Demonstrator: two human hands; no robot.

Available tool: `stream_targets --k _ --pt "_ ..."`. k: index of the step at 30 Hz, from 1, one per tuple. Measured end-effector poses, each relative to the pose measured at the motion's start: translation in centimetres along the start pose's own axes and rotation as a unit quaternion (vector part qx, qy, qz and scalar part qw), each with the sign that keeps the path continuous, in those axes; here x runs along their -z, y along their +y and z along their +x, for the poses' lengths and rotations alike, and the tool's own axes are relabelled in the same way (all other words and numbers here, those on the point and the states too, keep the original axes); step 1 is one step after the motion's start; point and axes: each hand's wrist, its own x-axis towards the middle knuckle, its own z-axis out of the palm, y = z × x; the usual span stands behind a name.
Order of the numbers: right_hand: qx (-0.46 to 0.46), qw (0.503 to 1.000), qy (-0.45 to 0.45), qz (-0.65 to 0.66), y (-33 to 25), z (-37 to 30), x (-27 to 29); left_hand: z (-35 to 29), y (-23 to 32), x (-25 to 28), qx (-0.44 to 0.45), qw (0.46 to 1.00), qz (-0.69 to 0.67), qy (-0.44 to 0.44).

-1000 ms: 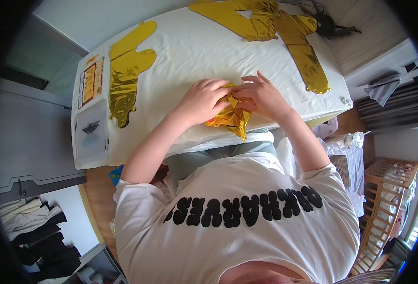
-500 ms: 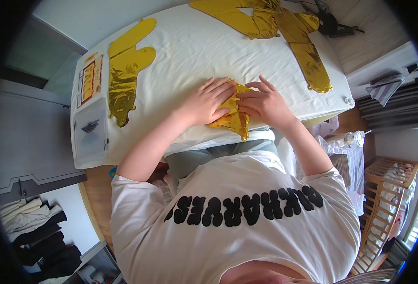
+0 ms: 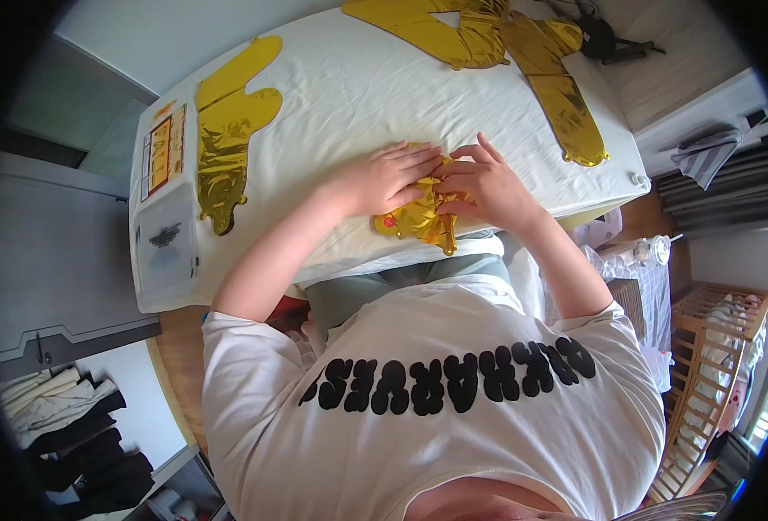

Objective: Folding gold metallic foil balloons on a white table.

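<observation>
A crumpled gold foil balloon [image 3: 420, 221], flat and partly folded, lies at the near edge of the white-covered bed. My left hand [image 3: 393, 178] rests on it with the fingers stretched out flat. From the other side my right hand [image 3: 481, 182] touches the foil, its fingers apart and slightly bent and one of them raised. Both hands cover the balloon's upper part. A small red mark shows on the foil below my left hand.
Flat gold foil balloons lie on the bed [image 3: 332, 104]: one [image 3: 228, 130] at the left, others [image 3: 566, 104] at the far right. A printed card [image 3: 165, 156] and a clear plastic bag [image 3: 167, 247] lie at the left edge. A black device [image 3: 605, 39] sits at the back right.
My left hand has slid slightly up and to the right over the foil. More of the balloon's lower left, with the red mark, now shows.
</observation>
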Motion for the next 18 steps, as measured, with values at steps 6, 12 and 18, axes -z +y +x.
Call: stream_targets --k 6,12,18 --pt "0.061 0.997 0.054 -0.016 -0.1 -1.6 -0.5 -0.1 0.1 -0.3 0.015 1.0 0.01 -0.018" --pt "0.115 0.991 0.06 0.032 -1.0 -4.3 -0.9 -0.7 1.2 -2.0 0.063 0.996 0.032 0.048" --pt "0.136 0.986 0.074 0.06 0.0 -4.2 -1.5 -0.8 1.7 -2.1 0.078 0.994 0.062 0.05"
